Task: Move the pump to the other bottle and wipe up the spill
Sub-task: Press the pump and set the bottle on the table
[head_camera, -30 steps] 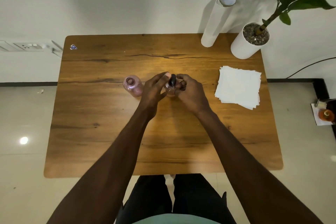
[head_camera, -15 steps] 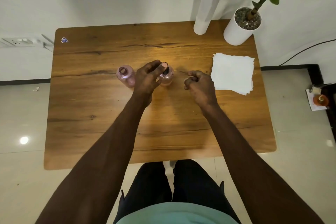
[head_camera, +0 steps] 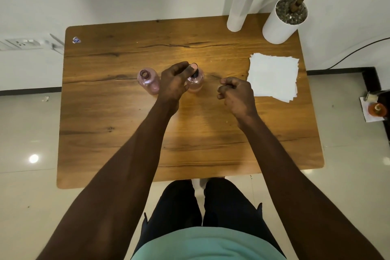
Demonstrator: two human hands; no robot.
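Two small pink bottles stand upright on the wooden table (head_camera: 126,133). The left bottle (head_camera: 148,81) has an open neck with no cap. The right bottle (head_camera: 197,82) carries a dark pump (head_camera: 195,70). My left hand (head_camera: 175,82) is against the right bottle's left side, fingers curled around the pump top, a fingertip over it. My right hand (head_camera: 236,93) hovers to the right of that bottle, apart from it, fingers loosely curled and holding nothing. I can make out no spill on the wood.
A stack of white paper napkins (head_camera: 274,76) lies at the right side of the table. A white roll (head_camera: 240,4) and a white plant pot (head_camera: 282,21) stand at the back right corner. The table's front edge is near my legs.
My right hand has let go of the pump bottle and drawn back to the right. My left hand stays on the pump. The view has shifted slightly.
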